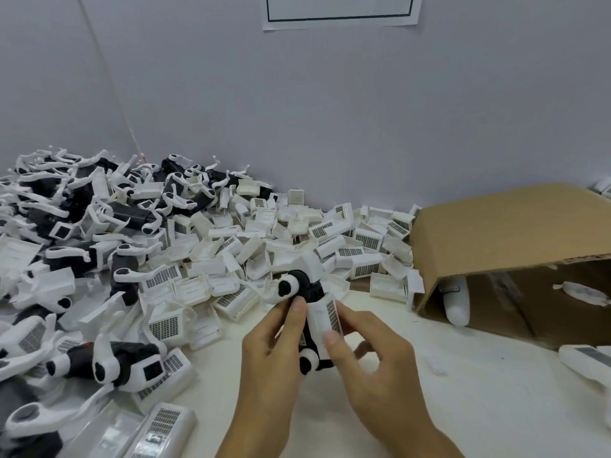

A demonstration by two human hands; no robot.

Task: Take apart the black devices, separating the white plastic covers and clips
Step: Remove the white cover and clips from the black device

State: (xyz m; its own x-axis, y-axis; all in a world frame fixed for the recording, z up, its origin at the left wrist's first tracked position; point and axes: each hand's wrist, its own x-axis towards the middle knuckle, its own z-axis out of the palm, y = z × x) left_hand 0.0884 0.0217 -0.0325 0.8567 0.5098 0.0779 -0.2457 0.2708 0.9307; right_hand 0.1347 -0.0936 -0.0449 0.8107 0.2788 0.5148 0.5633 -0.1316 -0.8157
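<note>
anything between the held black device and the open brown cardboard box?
Head view: bare pale tabletop separates the black device with white covers from the brown cardboard box; the heap of loose white plastic covers lies just behind.

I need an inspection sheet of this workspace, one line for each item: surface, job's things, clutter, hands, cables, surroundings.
Surface: pale table, bare at front right.
Job's things: one black device with a white cover and white clips, held above the table; more devices piled at left.
Clutter: heap of loose white covers; cardboard box lying on its side at right, with white parts inside.
Hands: left hand grips the device; right hand pinches the cover.
Cables: a thin cord runs down the wall.
Surroundings: grey wall with a paper sheet stuck on.
</note>
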